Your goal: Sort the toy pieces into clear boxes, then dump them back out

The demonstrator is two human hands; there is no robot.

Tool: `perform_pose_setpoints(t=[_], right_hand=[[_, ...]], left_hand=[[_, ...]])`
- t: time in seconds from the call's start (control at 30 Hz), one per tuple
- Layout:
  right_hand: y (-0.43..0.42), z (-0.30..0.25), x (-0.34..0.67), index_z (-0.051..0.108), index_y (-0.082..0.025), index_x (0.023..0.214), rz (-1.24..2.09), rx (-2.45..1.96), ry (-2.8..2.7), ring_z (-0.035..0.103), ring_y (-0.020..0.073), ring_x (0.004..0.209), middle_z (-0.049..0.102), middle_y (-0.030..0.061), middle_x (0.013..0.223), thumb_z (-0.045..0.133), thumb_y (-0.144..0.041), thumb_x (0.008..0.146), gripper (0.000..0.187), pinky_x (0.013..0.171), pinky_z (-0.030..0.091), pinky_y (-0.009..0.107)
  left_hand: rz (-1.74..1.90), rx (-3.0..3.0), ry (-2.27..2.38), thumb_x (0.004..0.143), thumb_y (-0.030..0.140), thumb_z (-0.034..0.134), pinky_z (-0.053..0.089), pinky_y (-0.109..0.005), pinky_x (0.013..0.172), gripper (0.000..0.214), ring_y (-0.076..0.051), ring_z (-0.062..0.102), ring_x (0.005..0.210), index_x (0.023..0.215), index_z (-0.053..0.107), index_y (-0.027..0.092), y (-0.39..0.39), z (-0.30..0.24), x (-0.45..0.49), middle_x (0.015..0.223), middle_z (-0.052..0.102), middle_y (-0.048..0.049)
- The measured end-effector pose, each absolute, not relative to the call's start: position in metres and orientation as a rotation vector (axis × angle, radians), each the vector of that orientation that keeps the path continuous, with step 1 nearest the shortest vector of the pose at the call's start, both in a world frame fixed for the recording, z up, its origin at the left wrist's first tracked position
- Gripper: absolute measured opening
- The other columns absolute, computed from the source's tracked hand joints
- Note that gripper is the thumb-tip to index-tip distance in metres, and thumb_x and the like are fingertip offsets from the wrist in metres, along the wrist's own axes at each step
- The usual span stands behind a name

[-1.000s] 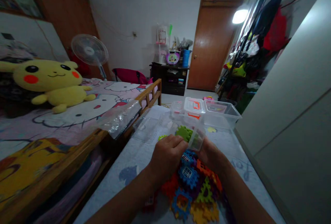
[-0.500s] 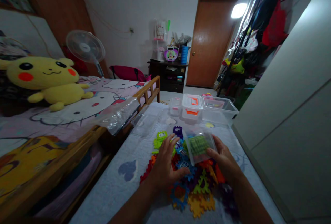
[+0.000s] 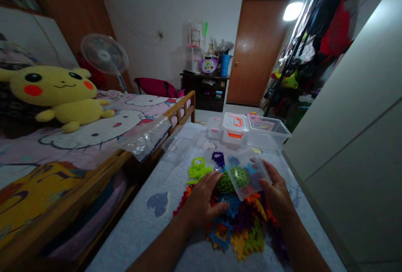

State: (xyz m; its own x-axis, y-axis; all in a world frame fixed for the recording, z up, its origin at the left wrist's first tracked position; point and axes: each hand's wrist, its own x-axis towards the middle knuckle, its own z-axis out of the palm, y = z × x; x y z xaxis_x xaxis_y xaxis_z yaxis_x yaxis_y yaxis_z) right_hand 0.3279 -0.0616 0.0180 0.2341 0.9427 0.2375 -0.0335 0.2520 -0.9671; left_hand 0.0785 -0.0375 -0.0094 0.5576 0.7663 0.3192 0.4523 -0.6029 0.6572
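A heap of colourful interlocking plastic tiles (image 3: 238, 226) lies on the pale sheet in front of me. My right hand (image 3: 278, 194) grips a small clear plastic box (image 3: 247, 175), tilted on its side, with green tiles seen through it. My left hand (image 3: 202, 200) rests palm down on the heap, fingers spread, fingertips by a green tile (image 3: 224, 183) at the box's mouth. A lime green tile (image 3: 197, 168) and a purple tile (image 3: 218, 158) lie just beyond the heap.
Clear storage boxes (image 3: 266, 131) with orange latches stand at the far end of the surface, with a clear lid (image 3: 180, 151) and a plastic bag (image 3: 146, 138) to their left. A wooden bed with a yellow plush toy (image 3: 59, 96) runs along the left. A grey panel (image 3: 351, 121) bounds the right.
The clear box came down from in front of me onto the heap and tipped over. My left hand left the box and dropped flat onto the tiles.
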Motion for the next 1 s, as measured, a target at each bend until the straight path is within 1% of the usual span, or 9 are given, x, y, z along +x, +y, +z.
perform_pose_setpoints(t=[0.13, 0.27, 0.37, 0.53, 0.63, 0.7, 0.8, 0.87, 1.0], right_hand=[[-0.058, 0.015, 0.332, 0.065, -0.024, 0.118, 0.928, -1.045, -0.951, 0.067, 0.0291, 0.105, 0.07, 0.0108, 0.122, 0.068, -0.058, 0.075, 0.054, 0.084, 0.055, 0.039], [-0.057, 0.017, 0.335, 0.065, -0.024, 0.116, 0.837, -1.115, -0.899, 0.068, 0.0279, 0.1, 0.071, 0.0101, 0.119, 0.07, -0.057, 0.073, 0.054, 0.08, 0.055, 0.036], [-0.057, 0.019, 0.34, 0.065, -0.024, 0.118, 0.776, -1.172, -0.891, 0.068, 0.0274, 0.099, 0.071, 0.0097, 0.119, 0.068, -0.055, 0.075, 0.053, 0.077, 0.054, 0.036], [-0.058, 0.023, 0.347, 0.069, -0.021, 0.108, 0.647, -1.232, -0.871, 0.065, 0.0236, 0.085, 0.072, 0.009, 0.109, 0.062, -0.059, 0.076, 0.05, 0.066, 0.05, 0.031], [-0.058, 0.024, 0.345, 0.068, -0.022, 0.11, 0.636, -1.243, -0.871, 0.063, 0.0224, 0.083, 0.071, 0.0074, 0.109, 0.063, -0.057, 0.076, 0.048, 0.068, 0.048, 0.031], [-0.059, 0.023, 0.345, 0.068, -0.022, 0.11, 0.606, -1.26, -0.868, 0.062, 0.0227, 0.083, 0.071, 0.0069, 0.105, 0.062, -0.057, 0.077, 0.048, 0.069, 0.048, 0.032], [-0.058, 0.019, 0.346, 0.07, -0.02, 0.105, 0.571, -1.263, -0.814, 0.062, 0.0227, 0.08, 0.072, 0.0073, 0.1, 0.054, -0.06, 0.08, 0.05, 0.067, 0.048, 0.032], [-0.057, 0.016, 0.347, 0.071, -0.02, 0.103, 0.592, -1.232, -0.78, 0.062, 0.0227, 0.08, 0.072, 0.0075, 0.101, 0.048, -0.062, 0.083, 0.051, 0.068, 0.048, 0.033], [-0.055, 0.01, 0.348, 0.071, -0.022, 0.105, 0.683, -1.18, -0.681, 0.067, 0.0261, 0.091, 0.075, 0.0077, 0.104, 0.041, -0.066, 0.086, 0.057, 0.076, 0.053, 0.038]], left_hand=[[0.882, 2.279, 0.994, 0.088, 0.044, 0.059, 0.034, -0.054, 0.113, 0.062, -0.03, 0.043, 0.135, 0.143, 0.042, 0.021, -0.035, -0.011, 0.079, 0.145, 0.049, -0.0144], [0.934, 2.269, 1.051, 0.087, 0.031, 0.06, 0.038, -0.053, 0.109, 0.052, -0.028, 0.052, 0.126, 0.138, 0.048, 0.022, -0.033, -0.011, 0.083, 0.135, 0.058, -0.0118], [0.96, 2.268, 1.058, 0.087, 0.027, 0.061, 0.04, -0.052, 0.107, 0.049, -0.028, 0.053, 0.122, 0.135, 0.05, 0.023, -0.033, -0.01, 0.084, 0.131, 0.06, -0.0109], [0.982, 2.259, 1.07, 0.086, 0.026, 0.062, 0.044, -0.049, 0.102, 0.048, -0.027, 0.054, 0.116, 0.133, 0.051, 0.025, -0.034, -0.005, 0.083, 0.123, 0.06, -0.01], [0.989, 2.242, 1.102, 0.087, 0.027, 0.061, 0.046, -0.046, 0.1, 0.045, -0.026, 0.055, 0.113, 0.131, 0.053, 0.023, -0.035, -0.002, 0.081, 0.119, 0.059, -0.01], [0.993, 2.226, 1.12, 0.087, 0.03, 0.062, 0.048, -0.045, 0.097, 0.043, -0.026, 0.057, 0.109, 0.128, 0.055, 0.022, -0.034, -0.001, 0.08, 0.115, 0.06, -0.0095], [1.004, 2.205, 1.134, 0.088, 0.033, 0.06, 0.051, -0.043, 0.091, 0.036, -0.025, 0.06, 0.103, 0.122, 0.06, 0.022, -0.034, 0.0, 0.078, 0.109, 0.061, -0.0088], [1.02, 2.2, 1.123, 0.09, 0.034, 0.058, 0.052, -0.041, 0.089, 0.031, -0.024, 0.061, 0.1, 0.118, 0.063, 0.021, -0.033, 0.001, 0.078, 0.107, 0.062, -0.0086], [1.073, 2.206, 1.099, 0.092, 0.034, 0.053, 0.053, -0.037, 0.084, 0.026, -0.022, 0.063, 0.095, 0.109, 0.066, 0.02, -0.032, 0.001, 0.078, 0.1, 0.064, -0.0078]])
